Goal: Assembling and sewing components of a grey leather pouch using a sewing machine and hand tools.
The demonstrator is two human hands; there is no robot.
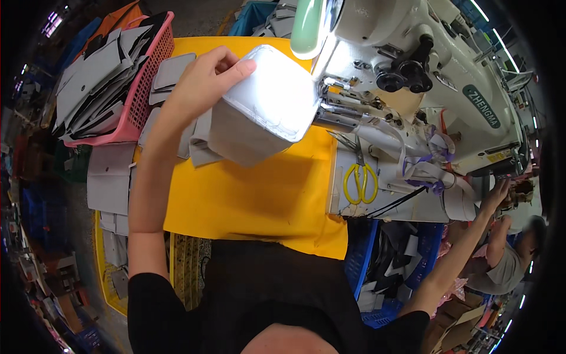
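Note:
My left hand (213, 75) grips the upper left edge of a pale grey box-shaped piece (233, 133), with the thumb on its bright flat end and the other fingers partly hidden. The piece is tilted, and its right side meets the needle area of a white sewing machine (365, 35). My right hand (498, 193) reaches to the far right end of the machine, by its lower edge. Its fingers are too small and dark to tell how they are closed. Yellow-handled scissors (361, 183) lie right of the piece, on the machine's bed.
A yellow sheet (247, 206) covers the work surface. Flat grey pieces (171, 76) lie at its left, beside a pink basket (132, 115) heaped with more. Below the machine stands a blue crate (359, 251) with scraps. Another person (507, 265) is at the right.

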